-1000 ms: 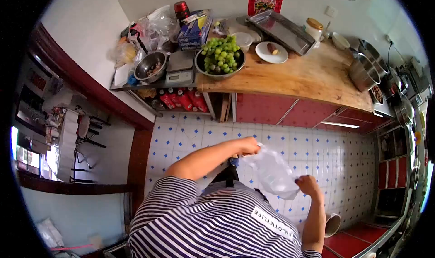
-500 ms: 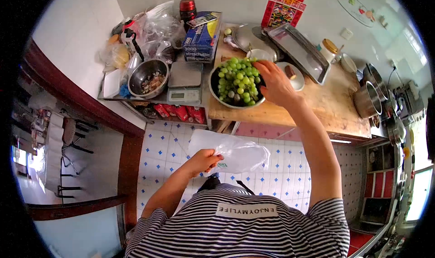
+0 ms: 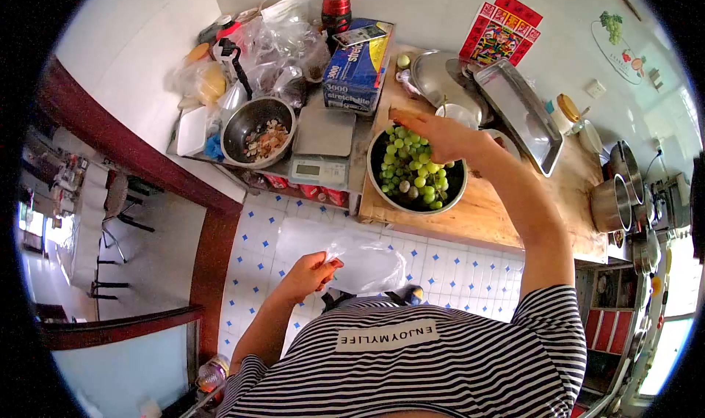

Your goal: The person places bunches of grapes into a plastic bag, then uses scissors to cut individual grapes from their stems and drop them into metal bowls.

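Got a clear plastic bag [image 3: 373,267] pinched in the left hand [image 3: 310,275], hanging low over the tiled floor [image 3: 455,273] in front of the wooden worktop [image 3: 493,206]. Reaching with the right hand [image 3: 442,135] over the green grapes [image 3: 408,165], heaped in the bowl [image 3: 457,181] near the worktop's front edge, just beside the kitchen scale [image 3: 324,140]. Can't really tell about that right grip tbh, closed on some grapes or just resting on top.

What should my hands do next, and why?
Probably curl your right hand around the green grapes and lift: it's already at the top of the bunch in the bowl, while your left hand holds a plastic bag nearby.
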### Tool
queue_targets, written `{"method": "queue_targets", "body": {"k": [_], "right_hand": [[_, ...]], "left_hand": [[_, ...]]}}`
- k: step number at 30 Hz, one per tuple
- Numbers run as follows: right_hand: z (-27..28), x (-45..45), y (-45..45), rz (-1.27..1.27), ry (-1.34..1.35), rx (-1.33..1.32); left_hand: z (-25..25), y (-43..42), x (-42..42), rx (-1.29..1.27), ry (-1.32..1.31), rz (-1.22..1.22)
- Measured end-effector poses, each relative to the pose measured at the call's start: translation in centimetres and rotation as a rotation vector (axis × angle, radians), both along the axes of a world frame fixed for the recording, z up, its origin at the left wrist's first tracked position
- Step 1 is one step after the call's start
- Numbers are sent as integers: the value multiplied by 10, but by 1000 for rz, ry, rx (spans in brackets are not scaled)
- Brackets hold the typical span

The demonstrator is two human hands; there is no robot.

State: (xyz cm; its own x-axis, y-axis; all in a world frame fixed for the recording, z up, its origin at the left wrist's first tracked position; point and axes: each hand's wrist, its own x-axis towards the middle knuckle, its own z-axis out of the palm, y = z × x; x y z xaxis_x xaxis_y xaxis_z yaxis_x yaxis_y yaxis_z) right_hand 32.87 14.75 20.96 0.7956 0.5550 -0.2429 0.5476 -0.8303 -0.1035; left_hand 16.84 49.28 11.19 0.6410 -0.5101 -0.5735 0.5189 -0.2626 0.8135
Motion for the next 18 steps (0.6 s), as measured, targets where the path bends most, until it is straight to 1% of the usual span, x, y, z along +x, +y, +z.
{"method": "queue_targets", "body": {"k": [2,4,5,7,8,10,11,13,14,15,16,17,18], "right_hand": [[-4,2,-7,21,12,61],[-7,2,-14,96,-86,137],[-7,2,-17,107,-87,144],[-5,4,-22,151,-63,264],[-5,6,-26,161,-64,271],[5,4,-27,51,96,348],[11,2,-29,59,96,354],[42,-13,-24,-168,231,356],[39,-11,-28,-163,230,361],[31,-5,-37,-242,303,476],[21,0,-48,-321,374,592],[5,5,-60,-321,368,597],[-16,10,-72,-304,381,828]], "left_hand": [[3,-5,-6,61,-48,23],[6,-6,-14,70,-44,59],[10,-7,-16,72,-50,82],[31,-9,-23,114,-37,134],[41,-8,-26,95,-58,187],[55,-6,-31,98,-117,255],[64,-5,-33,104,-119,262],[90,-5,-37,79,-189,319],[99,-6,-38,15,-197,354],[111,-7,-39,19,-202,355],[125,-8,-38,-51,-195,360],[136,-10,-37,-121,-189,361],[141,-11,-35,-179,-215,347]]}}
